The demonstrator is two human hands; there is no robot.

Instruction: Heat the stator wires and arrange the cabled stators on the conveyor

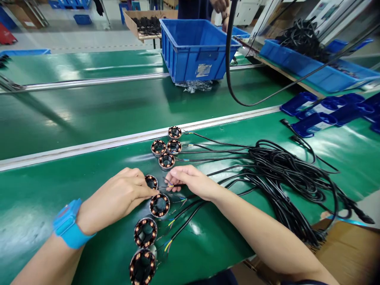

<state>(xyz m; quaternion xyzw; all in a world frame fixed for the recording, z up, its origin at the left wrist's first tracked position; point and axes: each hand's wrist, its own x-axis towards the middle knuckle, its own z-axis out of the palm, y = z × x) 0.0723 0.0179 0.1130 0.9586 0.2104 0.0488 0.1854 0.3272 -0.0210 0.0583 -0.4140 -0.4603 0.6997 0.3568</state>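
The left hand lies knuckles up on the green table, fingers curled shut around a small round motor coil that peeks out at its fingertips. The right hand sits at 3 o'clock from that coil, fingers pinched closed on the thin black cable leading out of it. The coil is a metal ring with copper windings around a dark centre.

At 12 o'clock from the hands, four more coils cluster together; at 6 o'clock, three larger-looking coils run in a line toward the table edge. Each trails coloured wire ends into black leads that join a loose tangle of cables at 3 o'clock.

A bright blue wristband wraps the left wrist. At 12 o'clock, far across the glossy belts, stands a ribbed blue plastic crate with a worn, unreadable label; its contents are hidden. At 2 o'clock a shallow blue tray holds black cables, and small blue packets with unreadable white labels lie nearby. Another person's hand shows beyond the crate.
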